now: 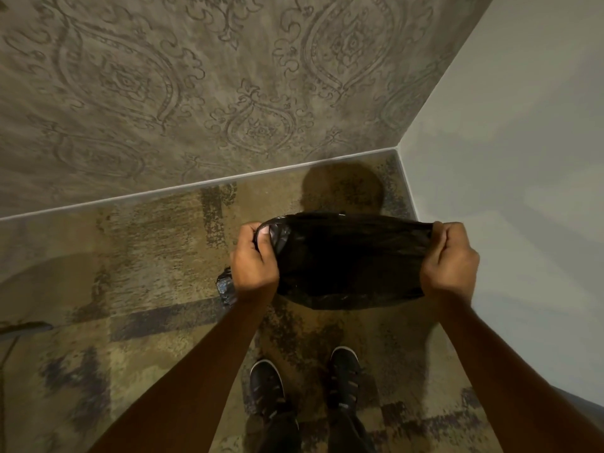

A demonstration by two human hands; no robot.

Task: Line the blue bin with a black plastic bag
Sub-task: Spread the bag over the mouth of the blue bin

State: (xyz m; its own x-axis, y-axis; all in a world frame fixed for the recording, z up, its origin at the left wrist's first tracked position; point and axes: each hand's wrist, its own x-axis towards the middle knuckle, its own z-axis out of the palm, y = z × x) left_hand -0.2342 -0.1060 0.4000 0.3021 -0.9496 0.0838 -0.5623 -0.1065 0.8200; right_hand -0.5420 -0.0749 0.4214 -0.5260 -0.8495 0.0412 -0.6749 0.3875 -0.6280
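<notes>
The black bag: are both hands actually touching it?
Touching. The head view shows the left hand and right hand each fisted around an end of the black bag.

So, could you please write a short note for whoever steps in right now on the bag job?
Left hand: closed on the left edge of the black bag.
Right hand: closed on the right edge.
The bag is stretched between both hands, in a corner over the carpet. A small dark bundle shows behind the left wrist.
No blue bin is visible here, so it may be under the bag.
Left: confirm the bag is over the rim and press it in.
</notes>
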